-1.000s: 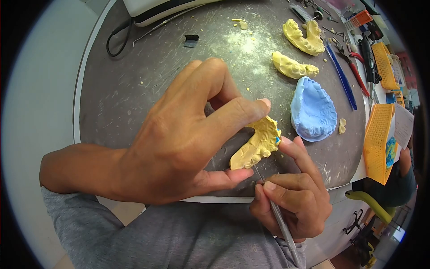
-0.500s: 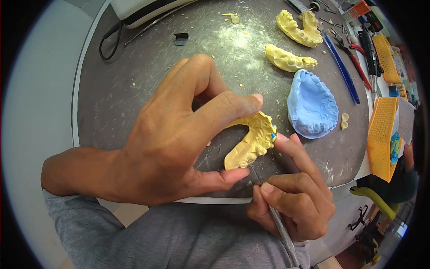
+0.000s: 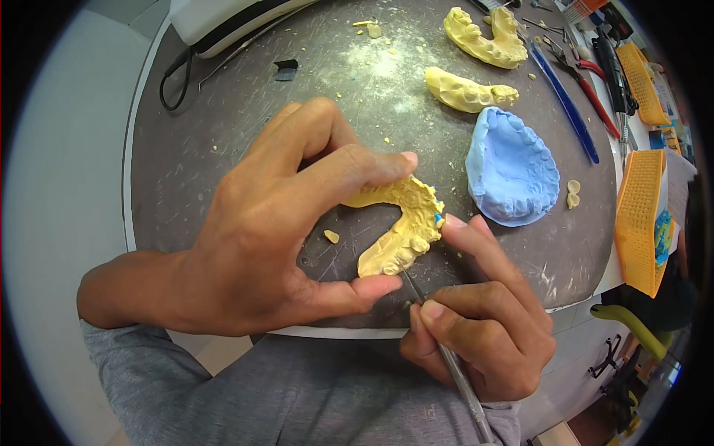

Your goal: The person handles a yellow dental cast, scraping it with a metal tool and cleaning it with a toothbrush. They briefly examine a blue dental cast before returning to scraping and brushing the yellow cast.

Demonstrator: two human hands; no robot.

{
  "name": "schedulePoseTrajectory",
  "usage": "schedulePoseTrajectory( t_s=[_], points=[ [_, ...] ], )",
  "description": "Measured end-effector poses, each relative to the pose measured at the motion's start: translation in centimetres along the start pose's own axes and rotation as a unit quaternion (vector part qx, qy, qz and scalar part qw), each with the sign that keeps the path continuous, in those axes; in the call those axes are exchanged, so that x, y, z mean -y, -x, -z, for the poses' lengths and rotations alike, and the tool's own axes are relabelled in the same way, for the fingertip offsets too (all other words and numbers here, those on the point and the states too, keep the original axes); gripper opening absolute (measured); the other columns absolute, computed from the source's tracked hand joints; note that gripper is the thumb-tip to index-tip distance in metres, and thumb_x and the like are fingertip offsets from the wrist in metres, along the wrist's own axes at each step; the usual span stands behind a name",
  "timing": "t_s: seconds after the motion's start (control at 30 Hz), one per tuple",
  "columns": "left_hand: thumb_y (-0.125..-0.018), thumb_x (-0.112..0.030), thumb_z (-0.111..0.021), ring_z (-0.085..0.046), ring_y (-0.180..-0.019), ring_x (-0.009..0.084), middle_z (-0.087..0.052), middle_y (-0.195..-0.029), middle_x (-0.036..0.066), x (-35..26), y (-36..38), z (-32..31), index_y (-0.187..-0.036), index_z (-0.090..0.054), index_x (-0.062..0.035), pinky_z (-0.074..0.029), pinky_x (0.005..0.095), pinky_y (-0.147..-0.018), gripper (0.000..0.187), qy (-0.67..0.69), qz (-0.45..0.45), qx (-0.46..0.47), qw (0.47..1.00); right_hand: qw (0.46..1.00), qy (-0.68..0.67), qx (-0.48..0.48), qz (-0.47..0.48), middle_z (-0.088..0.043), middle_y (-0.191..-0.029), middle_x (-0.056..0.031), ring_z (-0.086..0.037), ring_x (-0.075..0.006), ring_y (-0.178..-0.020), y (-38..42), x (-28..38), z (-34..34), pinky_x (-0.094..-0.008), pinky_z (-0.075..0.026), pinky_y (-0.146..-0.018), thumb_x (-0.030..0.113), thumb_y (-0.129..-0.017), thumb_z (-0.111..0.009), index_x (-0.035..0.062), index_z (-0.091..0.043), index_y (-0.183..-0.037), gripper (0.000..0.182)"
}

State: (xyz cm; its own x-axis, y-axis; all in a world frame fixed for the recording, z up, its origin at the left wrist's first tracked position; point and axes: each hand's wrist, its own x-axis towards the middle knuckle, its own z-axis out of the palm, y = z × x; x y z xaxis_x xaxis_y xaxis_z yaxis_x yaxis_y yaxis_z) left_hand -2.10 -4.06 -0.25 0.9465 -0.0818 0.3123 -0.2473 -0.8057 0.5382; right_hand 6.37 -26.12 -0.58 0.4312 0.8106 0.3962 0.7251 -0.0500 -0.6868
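My left hand (image 3: pixel 275 230) grips a yellow plaster dental cast (image 3: pixel 405 234), a horseshoe-shaped arch with teeth and small blue marks on its outer edge. The thumb presses the near end, while the fingers curl over the far side. In my right hand (image 3: pixel 491 327) is a thin metal dental carving tool (image 3: pixel 465 386), pinched between thumb and fingers. Its tip meets or nearly meets the cast's near edge beside my left thumb. My right index finger rests against the cast's outer edge, near the blue marks.
A blue dental cast (image 3: pixel 513 171) lies to the right. Two yellow cast pieces (image 3: pixel 468 91) (image 3: pixel 487 41) sit farther back, near pale powder. A blue stick-like tool (image 3: pixel 565 104), red-handled pliers (image 3: pixel 599 104) and an orange basket (image 3: pixel 639 223) line the right. A white device (image 3: pixel 223 18) stands at back left.
The cast and both hands have shifted slightly left in view. A small yellow chip on the table beside the cast now shows more fully. Both grips stay the same.
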Motion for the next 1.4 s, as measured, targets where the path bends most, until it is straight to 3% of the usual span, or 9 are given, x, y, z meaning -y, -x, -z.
schedulePoseTrajectory(
  t_s=[0.77, 1.4],
  points=[
    [-0.066, -0.029, -0.093, -0.055, -0.086, 0.0192, -0.059, -0.099, 0.011, -0.2, 0.0, 0.6, -0.129, -0.065, 0.0036, -0.047, 0.0295, -0.075, 0.077, 0.008, 0.013, 0.031, 0.999, 1.000, -0.001, -0.025, 0.010, -0.069, -0.077, -0.0086, -0.070, -0.0428, -0.109, 0.2, 0.0, -0.6, -0.0587, -0.055, -0.099, -0.001, -0.078, -0.081, 0.0067, -0.061, -0.089, 0.024],
    [-0.068, -0.037, -0.091, -0.053, -0.083, 0.0190, -0.056, -0.095, 0.011, -0.1, 0.0, 0.2, -0.129, -0.065, 0.0046, -0.045, 0.0296, -0.072, 0.078, -0.004, 0.000, 0.017, 1.000, 0.997, -0.004, -0.071, 0.006, -0.069, -0.073, -0.0102, -0.072, -0.0460, -0.103, 0.4, 0.3, -1.7, -0.0597, -0.056, -0.095, 0.000, -0.078, -0.081, 0.0052, -0.061, -0.088, 0.023]
  ],
)
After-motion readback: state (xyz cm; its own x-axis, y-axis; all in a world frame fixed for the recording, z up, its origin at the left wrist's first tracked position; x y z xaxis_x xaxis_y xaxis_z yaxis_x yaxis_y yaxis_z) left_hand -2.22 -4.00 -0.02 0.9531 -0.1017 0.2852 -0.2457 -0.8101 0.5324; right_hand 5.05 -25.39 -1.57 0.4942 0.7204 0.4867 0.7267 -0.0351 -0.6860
